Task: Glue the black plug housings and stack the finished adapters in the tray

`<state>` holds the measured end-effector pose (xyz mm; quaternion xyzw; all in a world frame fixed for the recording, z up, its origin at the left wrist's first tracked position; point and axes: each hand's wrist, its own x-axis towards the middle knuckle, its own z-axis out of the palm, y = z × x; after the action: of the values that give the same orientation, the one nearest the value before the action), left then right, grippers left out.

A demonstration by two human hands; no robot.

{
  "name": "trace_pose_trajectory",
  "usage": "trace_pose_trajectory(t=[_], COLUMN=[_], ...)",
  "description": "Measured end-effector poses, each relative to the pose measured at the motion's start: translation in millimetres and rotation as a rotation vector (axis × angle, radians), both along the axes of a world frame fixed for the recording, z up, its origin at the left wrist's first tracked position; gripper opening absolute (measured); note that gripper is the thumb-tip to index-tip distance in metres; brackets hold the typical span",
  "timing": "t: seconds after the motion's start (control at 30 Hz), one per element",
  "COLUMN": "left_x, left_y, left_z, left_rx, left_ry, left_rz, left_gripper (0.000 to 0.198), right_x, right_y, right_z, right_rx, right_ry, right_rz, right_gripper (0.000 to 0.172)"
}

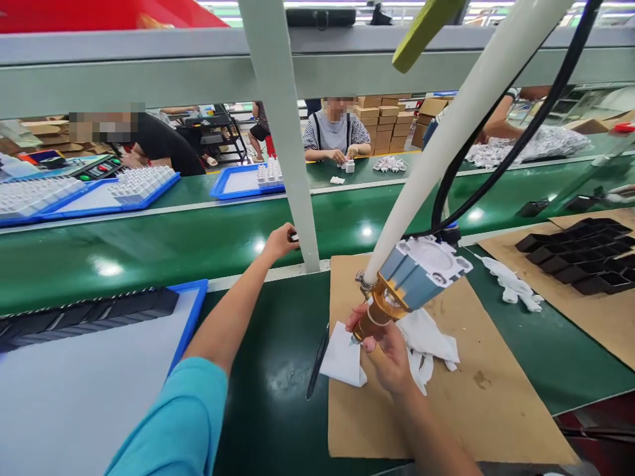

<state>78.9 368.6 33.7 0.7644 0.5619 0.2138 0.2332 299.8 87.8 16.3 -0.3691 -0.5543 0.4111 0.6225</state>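
Note:
My right hand (384,347) is closed around the brass-coloured nozzle of a hanging dispensing gun (414,274), whose white hose and black cable rise to the upper right. The nozzle tip is over a white cloth (342,360) on a sheet of brown cardboard (491,403). My left hand (280,241), in a teal sleeve, reaches out to the green conveyor belt (163,244) and pinches a small black-and-white part (294,237) beside the grey upright post (282,132).
A blue tray (191,317) with rows of black parts lies at my left. More black housings (580,254) sit on cardboard at right, near a white glove (513,284). A black pen (317,360) lies by the cardboard. Other people work across the belt with blue trays and white parts.

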Motion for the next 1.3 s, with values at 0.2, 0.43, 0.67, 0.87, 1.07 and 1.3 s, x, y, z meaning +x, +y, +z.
trace_pose_trajectory(t=[0.2, 0.43, 0.67, 0.87, 1.07, 1.3], left_x=[-108.2, -126.3, -100.7, -92.0, -83.8, -82.5], left_y=[-117.1, -297.3, -356.3, -357.2, -346.1, -351.9], left_z=[28.1, 3.1, -32.2, -29.5, -29.9, -32.4], left_rx=[-0.02, -0.2, -0.267, -0.339, -0.413, -0.404], left_ry=[0.165, 0.087, -0.211, -0.267, -0.48, -0.559], left_rz=[0.115, 0.181, 0.292, -0.034, -0.187, -0.203], left_gripper=[0.035, 0.029, 0.038, 0.105, 0.102, 0.073], right_x=[-3.1, -17.1, -33.8, -61.7, -89.4, -112.1], right_y=[-6.7, -11.0, -14.0, -23.7, -30.1, -30.8], right_z=[11.0, 24.4, 36.0, 44.9, 51.9, 58.2], right_rx=[0.01, 0.011, 0.063, 0.037, 0.023, 0.024], right_ry=[0.005, 0.158, 0.221, 0.242, 0.282, 0.426], right_rz=[0.025, -0.011, -0.037, -0.039, 0.05, 0.159], right_gripper=[0.038, 0.04, 0.038, 0.036, 0.042, 0.045])
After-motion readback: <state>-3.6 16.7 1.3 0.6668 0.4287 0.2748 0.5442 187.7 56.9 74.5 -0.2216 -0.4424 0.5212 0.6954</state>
